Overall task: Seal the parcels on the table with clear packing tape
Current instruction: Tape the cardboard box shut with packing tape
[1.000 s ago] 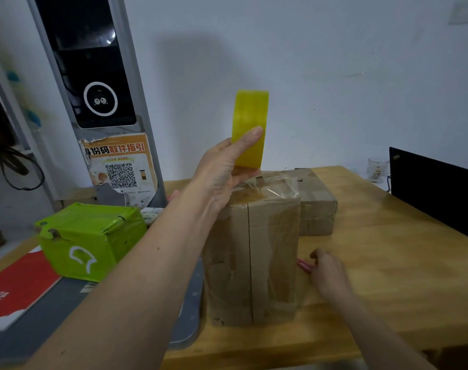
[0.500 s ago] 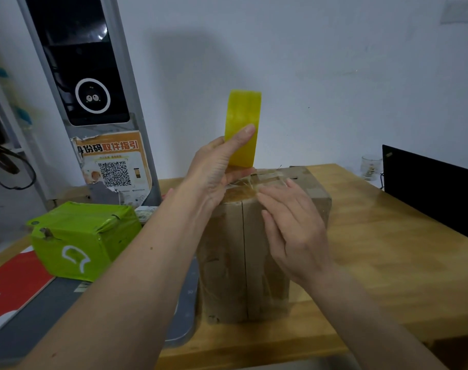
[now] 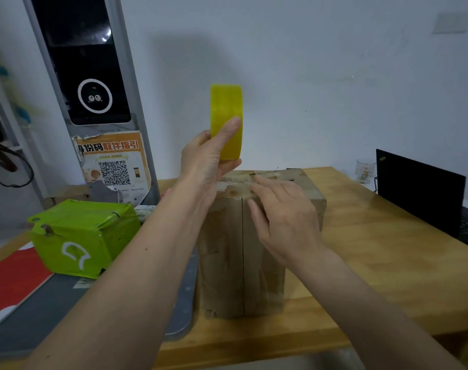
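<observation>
My right hand (image 3: 283,220) has come up flat onto the upright box (image 3: 241,263), smoothing tape while my left hand (image 3: 209,158) grips the roll (image 3: 226,113) above it.

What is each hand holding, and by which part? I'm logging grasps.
The left hand grips the yellow tape roll by its lower rim. The right hand holds nothing; its straight fingers press on the cardboard parcel.

The orange poster (image 3: 115,164) stuck low on the grey kiosk (image 3: 86,84) carries the heading 身份码取件指引, the first character partly torn away, above a QR code; its smaller print is too fine to read. The green parcel (image 3: 80,236) bears a white logo mark without letters; the grey mat (image 3: 186,287) shows a faint "30" along its edge.
</observation>
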The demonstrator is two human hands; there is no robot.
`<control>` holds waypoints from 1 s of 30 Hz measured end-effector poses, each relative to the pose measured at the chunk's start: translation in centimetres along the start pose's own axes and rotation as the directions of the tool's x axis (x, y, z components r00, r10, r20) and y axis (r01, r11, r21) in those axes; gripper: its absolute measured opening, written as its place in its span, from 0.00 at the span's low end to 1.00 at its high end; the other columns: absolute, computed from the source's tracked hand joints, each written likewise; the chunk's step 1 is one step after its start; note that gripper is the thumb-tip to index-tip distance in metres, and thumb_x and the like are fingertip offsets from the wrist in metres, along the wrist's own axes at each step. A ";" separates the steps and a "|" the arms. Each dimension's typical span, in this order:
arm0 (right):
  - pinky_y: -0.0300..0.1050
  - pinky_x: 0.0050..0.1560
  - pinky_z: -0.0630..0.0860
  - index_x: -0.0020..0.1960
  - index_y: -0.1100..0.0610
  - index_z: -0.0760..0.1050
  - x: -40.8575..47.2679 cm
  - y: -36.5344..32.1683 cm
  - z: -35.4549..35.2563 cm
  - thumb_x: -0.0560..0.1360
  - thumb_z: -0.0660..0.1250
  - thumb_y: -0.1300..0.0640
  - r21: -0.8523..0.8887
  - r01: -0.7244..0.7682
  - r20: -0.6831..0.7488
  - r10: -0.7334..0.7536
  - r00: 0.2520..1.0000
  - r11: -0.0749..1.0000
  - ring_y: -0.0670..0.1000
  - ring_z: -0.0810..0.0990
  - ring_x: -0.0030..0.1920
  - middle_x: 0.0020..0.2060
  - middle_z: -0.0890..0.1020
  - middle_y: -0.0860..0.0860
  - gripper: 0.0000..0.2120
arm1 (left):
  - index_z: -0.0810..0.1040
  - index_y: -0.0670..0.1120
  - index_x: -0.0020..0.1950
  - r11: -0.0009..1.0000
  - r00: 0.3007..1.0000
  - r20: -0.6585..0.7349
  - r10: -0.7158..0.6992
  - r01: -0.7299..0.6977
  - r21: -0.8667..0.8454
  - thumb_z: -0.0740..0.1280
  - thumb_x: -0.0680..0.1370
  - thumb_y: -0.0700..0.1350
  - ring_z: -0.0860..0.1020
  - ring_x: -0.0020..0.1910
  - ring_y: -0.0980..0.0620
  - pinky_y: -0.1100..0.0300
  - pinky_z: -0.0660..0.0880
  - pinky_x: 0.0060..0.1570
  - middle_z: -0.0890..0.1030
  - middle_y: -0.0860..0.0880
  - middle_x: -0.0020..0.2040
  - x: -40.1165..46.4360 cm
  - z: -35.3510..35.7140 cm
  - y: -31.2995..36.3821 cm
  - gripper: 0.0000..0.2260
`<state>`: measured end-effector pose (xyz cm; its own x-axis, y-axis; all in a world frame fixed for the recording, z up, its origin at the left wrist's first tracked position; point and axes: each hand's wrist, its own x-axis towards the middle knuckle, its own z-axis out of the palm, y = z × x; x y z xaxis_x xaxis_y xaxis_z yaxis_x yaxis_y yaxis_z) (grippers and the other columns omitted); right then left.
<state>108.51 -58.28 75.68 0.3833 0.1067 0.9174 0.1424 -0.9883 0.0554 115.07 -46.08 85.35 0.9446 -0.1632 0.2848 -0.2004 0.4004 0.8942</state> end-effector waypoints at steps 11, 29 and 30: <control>0.54 0.66 0.70 0.60 0.60 0.77 -0.7 -0.5 -0.6 0.79 0.58 0.47 0.007 -0.024 0.115 0.023 0.993 1.000 0.57 0.78 0.61 0.61 0.80 0.58 0.20 | 0.80 0.48 0.50 0.992 0.989 -0.145 0.043 -0.060 -0.112 0.75 0.74 0.49 0.79 0.59 0.48 0.54 0.82 0.48 0.82 0.48 0.55 -1.9 -2.6 0.7 0.09; 0.54 0.68 0.66 0.73 0.55 0.62 8.3 1.3 -2.6 0.61 0.61 0.21 -0.112 -0.097 0.862 0.145 0.486 0.989 0.55 0.61 0.67 0.65 0.65 0.54 0.52 | 0.80 0.50 0.50 0.966 0.984 -0.180 0.004 -0.050 -0.254 0.73 0.76 0.49 0.81 0.57 0.45 0.54 0.82 0.50 0.82 0.47 0.53 -1.0 -4.5 -0.7 0.06; 0.54 0.70 0.65 0.74 0.56 0.60 8.6 1.5 -2.4 0.61 0.65 0.24 -0.086 -0.134 0.880 0.139 0.453 0.987 0.55 0.60 0.69 0.69 0.64 0.55 0.53 | 0.80 0.50 0.51 0.962 0.984 -0.176 0.000 -0.048 -0.268 0.73 0.76 0.49 0.81 0.56 0.46 0.53 0.82 0.51 0.82 0.47 0.53 -1.0 -4.7 -0.8 0.06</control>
<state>109.83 -59.08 84.64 0.9970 0.0077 0.0768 0.0103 -0.9994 -0.0343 115.45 -41.98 82.76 0.9756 -0.0018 0.2193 -0.1683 0.6350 0.7539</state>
